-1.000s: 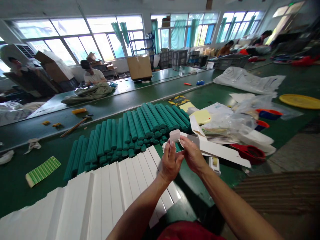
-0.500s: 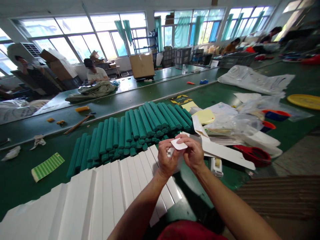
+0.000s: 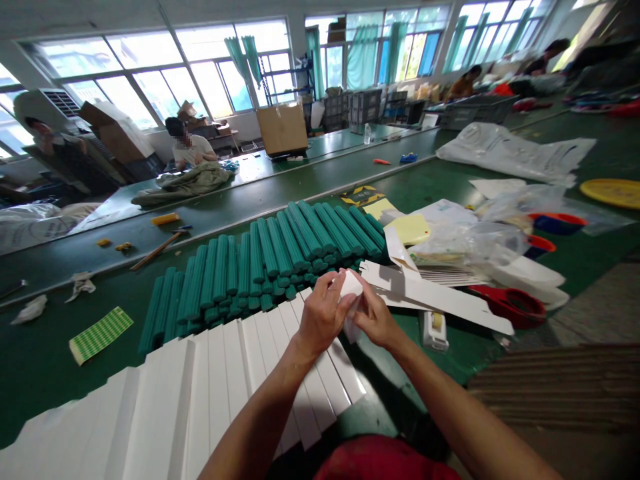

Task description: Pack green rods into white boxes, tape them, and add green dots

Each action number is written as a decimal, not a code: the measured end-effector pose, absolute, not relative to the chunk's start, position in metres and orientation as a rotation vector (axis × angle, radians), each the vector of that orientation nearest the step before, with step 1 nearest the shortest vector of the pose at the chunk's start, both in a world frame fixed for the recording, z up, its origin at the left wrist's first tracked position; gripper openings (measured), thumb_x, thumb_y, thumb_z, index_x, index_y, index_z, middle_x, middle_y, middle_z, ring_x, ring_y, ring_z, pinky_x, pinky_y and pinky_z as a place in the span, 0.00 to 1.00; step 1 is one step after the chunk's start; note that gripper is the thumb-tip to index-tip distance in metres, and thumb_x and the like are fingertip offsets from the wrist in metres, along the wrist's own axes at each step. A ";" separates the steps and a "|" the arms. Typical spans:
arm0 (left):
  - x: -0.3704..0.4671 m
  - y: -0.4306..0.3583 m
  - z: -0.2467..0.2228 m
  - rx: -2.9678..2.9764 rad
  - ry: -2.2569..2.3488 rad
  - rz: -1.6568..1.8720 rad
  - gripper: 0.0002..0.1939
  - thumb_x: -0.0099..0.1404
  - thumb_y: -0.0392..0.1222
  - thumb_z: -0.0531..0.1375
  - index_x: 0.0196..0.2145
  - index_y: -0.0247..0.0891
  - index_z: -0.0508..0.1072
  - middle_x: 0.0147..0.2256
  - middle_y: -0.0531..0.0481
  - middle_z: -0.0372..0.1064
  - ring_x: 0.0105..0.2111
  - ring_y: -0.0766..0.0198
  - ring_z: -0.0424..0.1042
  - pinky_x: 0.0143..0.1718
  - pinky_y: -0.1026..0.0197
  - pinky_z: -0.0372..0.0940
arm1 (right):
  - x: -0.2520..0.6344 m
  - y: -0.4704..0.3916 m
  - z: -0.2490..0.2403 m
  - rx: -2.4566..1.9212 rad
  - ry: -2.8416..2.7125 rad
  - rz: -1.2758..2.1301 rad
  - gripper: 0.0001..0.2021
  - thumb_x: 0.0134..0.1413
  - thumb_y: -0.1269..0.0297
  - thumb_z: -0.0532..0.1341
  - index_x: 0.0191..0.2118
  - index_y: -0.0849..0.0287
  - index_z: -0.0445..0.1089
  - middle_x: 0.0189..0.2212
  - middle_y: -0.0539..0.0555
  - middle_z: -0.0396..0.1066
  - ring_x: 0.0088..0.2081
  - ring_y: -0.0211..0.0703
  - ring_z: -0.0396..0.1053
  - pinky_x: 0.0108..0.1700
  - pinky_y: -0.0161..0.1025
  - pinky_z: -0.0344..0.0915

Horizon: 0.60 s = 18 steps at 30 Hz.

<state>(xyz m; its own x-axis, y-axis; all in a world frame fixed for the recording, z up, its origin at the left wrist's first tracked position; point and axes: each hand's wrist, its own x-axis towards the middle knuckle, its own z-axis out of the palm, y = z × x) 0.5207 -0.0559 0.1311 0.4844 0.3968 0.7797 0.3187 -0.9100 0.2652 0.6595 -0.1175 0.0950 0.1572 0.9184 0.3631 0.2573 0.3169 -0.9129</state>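
Observation:
Both of my hands are closed around the end of a long white cardboard box (image 3: pixel 352 285), above the near part of the green table. My left hand (image 3: pixel 323 310) grips its left side, fingers up by the end flap. On the right side, my right hand (image 3: pixel 374 319) holds it with bent fingers. The box's lower part is mostly hidden behind my hands and wrists. Left of my forearm lies a row of flat white boxes (image 3: pixel 210 380). Just beyond my hands are stacked green ribbed rods (image 3: pixel 265 253).
To the right are an unfolded white box (image 3: pixel 445 300), a tape dispenser (image 3: pixel 436 331), a red-handled tool (image 3: pixel 515 307) and plastic bags (image 3: pixel 465 243). A green-dotted sticker sheet (image 3: pixel 101 333) lies at left. Co-workers sit at the far tables, one a person in a light shirt (image 3: pixel 195 147).
The white end flap, which stuck out flat between my fingers, is now folded down at the box's end. My left hand has shifted slightly left, and my right hand has dropped lower along the side.

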 end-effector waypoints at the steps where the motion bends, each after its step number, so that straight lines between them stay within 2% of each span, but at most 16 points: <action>1: 0.519 -0.054 0.133 2.646 0.646 1.385 0.19 0.71 0.41 0.53 0.56 0.32 0.66 0.45 0.37 0.70 0.45 0.58 0.72 0.45 0.57 0.72 | 0.657 -0.117 0.093 -1.239 -1.388 0.620 0.37 0.51 0.63 0.59 0.66 0.60 0.50 0.63 0.63 0.58 0.63 0.54 0.58 0.64 0.52 0.56; 7: 0.513 -0.050 0.144 2.727 0.679 1.227 0.18 0.72 0.41 0.51 0.54 0.33 0.69 0.40 0.41 0.69 0.38 0.62 0.72 0.39 0.60 0.73 | 0.648 -0.112 0.088 -1.371 -1.459 0.404 0.35 0.52 0.67 0.60 0.65 0.60 0.50 0.60 0.66 0.61 0.60 0.53 0.62 0.60 0.53 0.60; 14: 0.506 -0.044 0.162 2.864 0.708 0.932 0.19 0.72 0.43 0.49 0.56 0.37 0.68 0.36 0.45 0.67 0.36 0.63 0.72 0.36 0.62 0.72 | 0.651 -0.106 0.094 -1.333 -1.521 0.385 0.31 0.52 0.67 0.60 0.63 0.59 0.53 0.55 0.63 0.67 0.54 0.52 0.68 0.55 0.48 0.66; 18: 0.505 -0.040 0.163 2.900 0.708 0.888 0.19 0.73 0.45 0.48 0.56 0.38 0.68 0.35 0.46 0.67 0.33 0.64 0.72 0.34 0.63 0.71 | 0.651 -0.102 0.096 -1.326 -1.538 0.377 0.30 0.53 0.67 0.59 0.62 0.60 0.54 0.54 0.63 0.68 0.53 0.51 0.69 0.53 0.46 0.67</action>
